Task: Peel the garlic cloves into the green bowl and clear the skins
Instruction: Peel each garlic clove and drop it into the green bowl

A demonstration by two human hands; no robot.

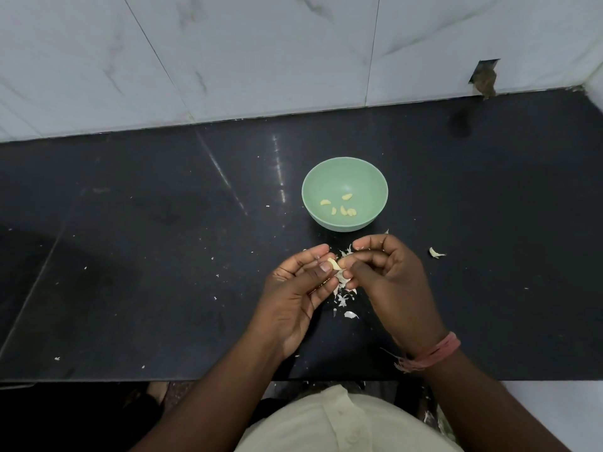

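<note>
Garlic clove (333, 263), half peeled, sits pinched between the fingertips of the left hand (295, 296) and right hand (388, 282), above the black bench (163, 256). Torn skins (342, 298) litter the bench beneath them. Just beyond stands the green bowl (345, 171) with five peeled cloves (339, 207). White marbled wall tiles (261, 53) back the bench.

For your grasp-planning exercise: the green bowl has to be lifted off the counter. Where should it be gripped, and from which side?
Pinch the green bowl at its far rim, coming from above. It stands upright and open, so the thin rim is exposed; the peeled cloves lie low inside, clear of fingers. The left hand and right hand, both pinching a garlic clove, crowd the near side.
</note>
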